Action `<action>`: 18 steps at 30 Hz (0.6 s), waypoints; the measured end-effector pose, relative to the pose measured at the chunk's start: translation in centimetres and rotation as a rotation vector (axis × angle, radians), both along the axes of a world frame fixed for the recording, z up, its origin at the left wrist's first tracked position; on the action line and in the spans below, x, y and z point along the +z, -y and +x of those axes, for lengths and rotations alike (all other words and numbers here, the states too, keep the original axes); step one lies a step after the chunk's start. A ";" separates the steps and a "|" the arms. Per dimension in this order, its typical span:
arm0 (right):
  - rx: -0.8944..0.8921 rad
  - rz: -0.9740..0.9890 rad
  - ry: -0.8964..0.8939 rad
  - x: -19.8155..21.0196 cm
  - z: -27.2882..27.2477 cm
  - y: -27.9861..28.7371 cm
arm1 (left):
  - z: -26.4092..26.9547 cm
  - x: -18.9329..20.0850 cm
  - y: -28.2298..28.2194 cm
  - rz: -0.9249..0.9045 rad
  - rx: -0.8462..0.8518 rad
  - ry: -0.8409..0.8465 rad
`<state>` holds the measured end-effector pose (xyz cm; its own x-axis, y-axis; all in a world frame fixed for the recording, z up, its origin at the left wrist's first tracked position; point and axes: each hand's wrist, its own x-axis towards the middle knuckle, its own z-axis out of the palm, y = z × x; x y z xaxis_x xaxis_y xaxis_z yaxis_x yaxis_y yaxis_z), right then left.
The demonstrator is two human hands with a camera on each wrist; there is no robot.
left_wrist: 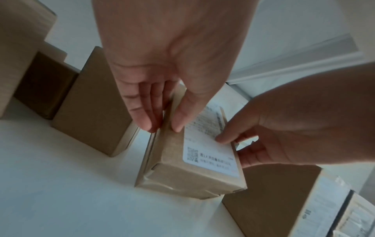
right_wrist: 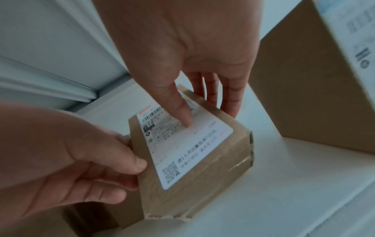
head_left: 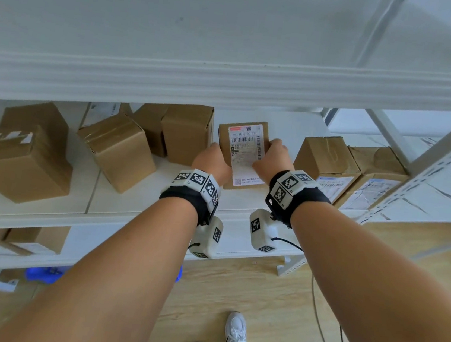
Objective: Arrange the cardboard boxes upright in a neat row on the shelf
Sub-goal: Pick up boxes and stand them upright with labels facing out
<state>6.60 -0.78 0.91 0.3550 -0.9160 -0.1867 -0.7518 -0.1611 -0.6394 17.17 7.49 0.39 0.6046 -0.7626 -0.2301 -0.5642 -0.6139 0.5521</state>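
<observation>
Two hands of ours clamp one small labelled box [head_left: 244, 156] between them on the white shelf [head_left: 135, 202]. We hold it with our left hand [head_left: 212, 163] on its left side, fingers [left_wrist: 146, 110] laid along that side and thumb over the top edge. Our right hand [head_left: 272, 161] grips the right side, thumb pressed on the white shipping label [right_wrist: 182, 144] and fingers curled down the far side. In the left wrist view the box sits with its bottom on the shelf board, its label face turned up toward us.

Just left of it stands a plain brown box [head_left: 186, 133], with a darker box [head_left: 150, 127] behind that. Further left a tilted box [head_left: 119, 150] lies skewed, and a large box [head_left: 19, 162] sits near the shelf's left end. To the right, apart from the held box, two labelled boxes [head_left: 330, 166] [head_left: 374, 177] stand side by side, touching. A lower shelf [head_left: 11, 241] carries more boxes. Below, we see wooden floor [head_left: 259, 303] and a white sneaker [head_left: 235, 332].
</observation>
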 end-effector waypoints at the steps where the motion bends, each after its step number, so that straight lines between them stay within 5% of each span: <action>1: -0.010 -0.004 0.020 0.2 -0.2 -0.3 | -0.1 0.1 -0.3 -0.029 -0.002 -0.010; 7: -0.052 0.044 0.004 -0.8 -1.5 -2.4 | -0.6 -0.7 -2.1 -0.063 -0.080 -0.058; 18: -0.061 -0.052 0.025 0.0 -2.1 -4.4 | -1.1 -0.2 -2.7 -0.359 0.045 -0.014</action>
